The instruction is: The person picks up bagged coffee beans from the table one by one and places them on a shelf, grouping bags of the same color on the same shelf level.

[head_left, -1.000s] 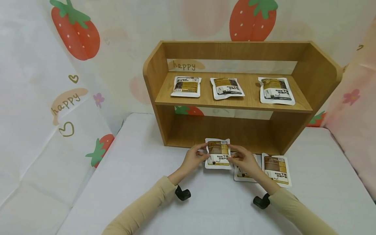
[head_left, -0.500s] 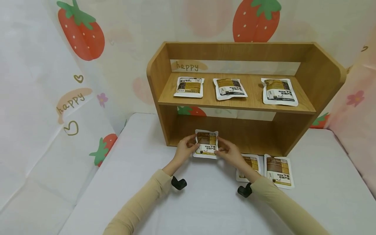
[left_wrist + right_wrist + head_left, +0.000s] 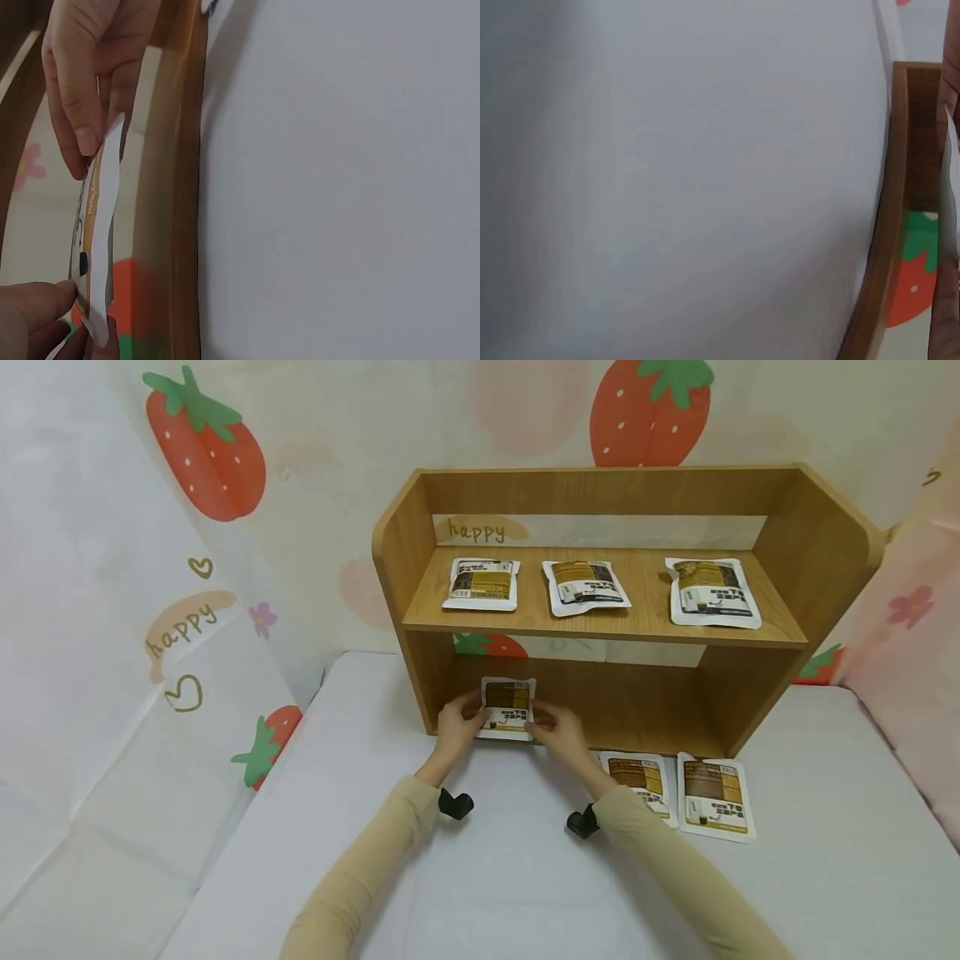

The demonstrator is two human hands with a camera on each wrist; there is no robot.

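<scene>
A flat white pouch (image 3: 507, 708) with a brown and yellow label is held by both hands at the front left of the lower shelf. My left hand (image 3: 454, 727) pinches its left edge, thumb on the label side. On the opposite edge, my right hand (image 3: 561, 735) pinches it between thumb and fingers. The left wrist view shows the pouch (image 3: 96, 232) edge-on, gripped at both ends, close over the wooden shelf board. In the right wrist view only a strip of the pouch (image 3: 949, 202) and some fingers show at the right border.
A two-tier wooden shelf (image 3: 600, 635) stands at the back of the white table (image 3: 495, 877). On its upper board lie three pouches, left (image 3: 482, 584), middle (image 3: 586, 587) and right (image 3: 712, 592). Two more pouches, one (image 3: 641, 781) beside another (image 3: 715, 797), lie on the table before the shelf.
Both hands have carried the pouch left and forward, from over the table near the other pouches to the lower shelf's front left. The right forearm has uncovered more of the two table pouches.
</scene>
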